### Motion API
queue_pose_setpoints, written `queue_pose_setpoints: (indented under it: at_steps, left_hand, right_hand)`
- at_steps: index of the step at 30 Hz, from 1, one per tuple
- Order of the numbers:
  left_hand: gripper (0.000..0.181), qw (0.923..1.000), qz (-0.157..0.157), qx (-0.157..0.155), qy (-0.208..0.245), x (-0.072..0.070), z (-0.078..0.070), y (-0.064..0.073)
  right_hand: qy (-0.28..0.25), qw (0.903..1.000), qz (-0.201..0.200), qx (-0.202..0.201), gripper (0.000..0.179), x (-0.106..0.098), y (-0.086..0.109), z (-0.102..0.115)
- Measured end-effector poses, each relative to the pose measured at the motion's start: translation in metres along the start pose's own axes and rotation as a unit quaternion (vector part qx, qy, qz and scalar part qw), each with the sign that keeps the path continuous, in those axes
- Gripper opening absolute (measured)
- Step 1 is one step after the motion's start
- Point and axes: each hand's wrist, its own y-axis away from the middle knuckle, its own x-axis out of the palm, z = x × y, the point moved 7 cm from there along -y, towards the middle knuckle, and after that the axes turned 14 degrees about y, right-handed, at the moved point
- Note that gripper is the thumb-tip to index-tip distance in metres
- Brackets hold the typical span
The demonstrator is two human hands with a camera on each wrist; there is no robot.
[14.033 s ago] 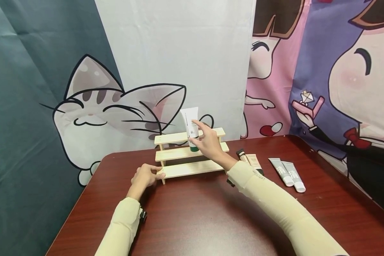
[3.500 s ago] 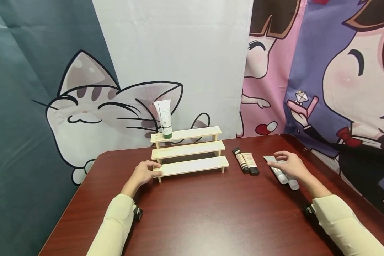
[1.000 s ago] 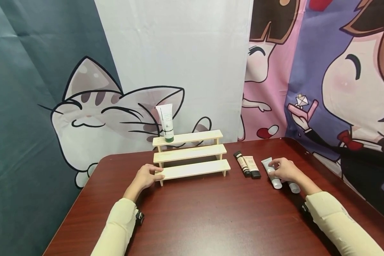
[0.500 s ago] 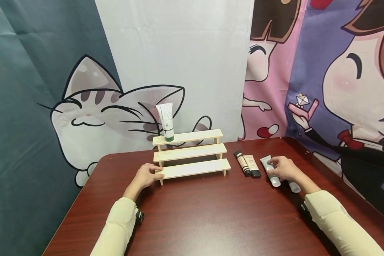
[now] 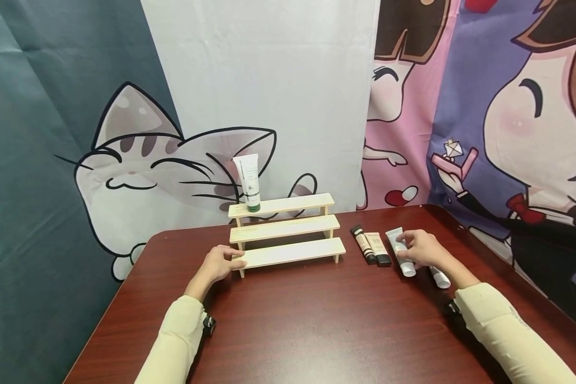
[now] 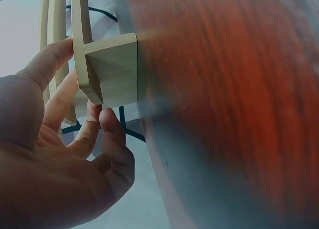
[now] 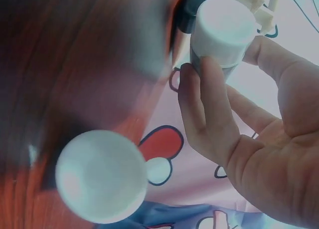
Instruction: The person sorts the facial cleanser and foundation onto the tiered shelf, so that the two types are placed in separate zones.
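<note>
A three-tier wooden display stand (image 5: 288, 253) stands at the middle back of the table. My left hand (image 5: 217, 265) grips the left end of its lowest step; in the left wrist view, thumb and fingers lie around the step's end. My right hand (image 5: 424, 249) pinches a grey squeeze tube (image 5: 405, 266) with a white cap (image 7: 224, 27), tilted at the table's right side. Below that hand a second grey tube (image 5: 440, 278) lies on the table, partly hidden. On the top step's left end a white tube (image 5: 249, 184) stands upright on its green cap.
Between stand and right hand lie a dark-capped tube (image 5: 363, 245) and a beige BB tube (image 5: 377, 249), side by side on the brown table (image 5: 288, 325). A cartoon-printed cloth (image 5: 269, 80) hangs behind the table.
The white tube, earlier in my right hand, stands on the top step. My right hand moved to the grey tubes, took one and shifted it left, away from the other. My left hand stayed put.
</note>
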Motion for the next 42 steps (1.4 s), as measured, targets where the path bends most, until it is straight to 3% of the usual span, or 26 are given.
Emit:
queue_pose_setpoints:
  at_steps: [22,32,42]
  left_hand:
    - [0.032,1.0,0.003,-0.004,0.006,0.0,0.001,0.0]
    - [0.032,1.0,0.005,-0.001,0.003,-0.001,0.0,-0.001]
    - [0.032,1.0,0.005,0.001,0.002,0.0,0.0,0.001]
  right_hand:
    - [-0.034,0.9993,0.009,-0.017,0.044,0.002,-0.002,0.032]
    - [-0.035,0.9981,-0.02,-0.047,0.044,0.0,-0.007,0.042]
    - [-0.033,0.9977,-0.018,-0.056,0.048,0.003,-0.009,0.052]
